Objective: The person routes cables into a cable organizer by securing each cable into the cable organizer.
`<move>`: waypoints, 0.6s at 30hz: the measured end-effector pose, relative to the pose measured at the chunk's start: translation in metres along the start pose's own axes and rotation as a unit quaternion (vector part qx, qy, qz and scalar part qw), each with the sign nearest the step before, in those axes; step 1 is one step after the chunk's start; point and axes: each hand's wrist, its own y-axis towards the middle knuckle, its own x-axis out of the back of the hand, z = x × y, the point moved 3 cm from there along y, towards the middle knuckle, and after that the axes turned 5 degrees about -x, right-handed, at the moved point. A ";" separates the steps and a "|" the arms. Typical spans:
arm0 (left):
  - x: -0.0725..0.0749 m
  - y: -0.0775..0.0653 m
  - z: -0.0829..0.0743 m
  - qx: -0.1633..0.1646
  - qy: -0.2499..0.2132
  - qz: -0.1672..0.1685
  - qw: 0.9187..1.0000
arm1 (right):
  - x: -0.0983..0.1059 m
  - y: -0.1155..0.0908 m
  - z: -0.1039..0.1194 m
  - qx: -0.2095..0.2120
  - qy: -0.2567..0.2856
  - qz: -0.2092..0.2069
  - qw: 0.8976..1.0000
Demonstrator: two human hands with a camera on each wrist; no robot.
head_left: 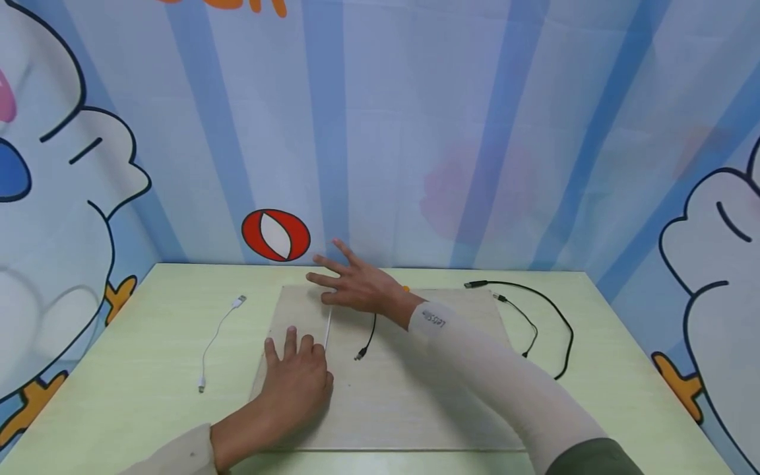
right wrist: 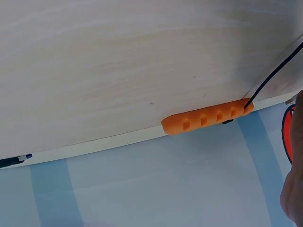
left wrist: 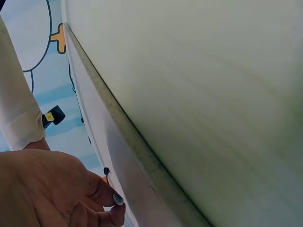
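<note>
A thin white cable [head_left: 328,326] runs nearly straight between the two hands over the board. My left hand [head_left: 299,382] pinches its near end between thumb and index finger, the other fingers spread. Farther back, my right hand [head_left: 363,285] holds the far end at its index finger, its thumb hidden beneath and its other fingers fanned out. Beside the white cable lies a short black cable [head_left: 369,340], its plug toward me. The right wrist view shows an orange slotted cable holder [right wrist: 208,116] at the board's back edge, with a black cable [right wrist: 274,73] running to it.
A pale board [head_left: 415,422] covers the middle of the table [head_left: 166,330]. To the left lies a short white USB cable [head_left: 212,340]. On the right are a long black cable [head_left: 561,313] and a shorter black one [head_left: 532,323]. A patterned curtain [head_left: 386,132] stands behind.
</note>
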 end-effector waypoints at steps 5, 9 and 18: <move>0.002 0.004 -0.005 -0.003 -0.007 0.012 1.000 | -0.003 -0.002 -0.002 0.000 0.001 0.002 1.000; 0.003 0.006 -0.008 -0.010 -0.006 0.012 1.000 | -0.006 -0.006 -0.004 -0.002 0.006 0.011 1.000; 0.003 0.009 -0.013 -0.021 0.000 0.008 1.000 | -0.011 -0.014 -0.008 -0.008 0.019 0.012 1.000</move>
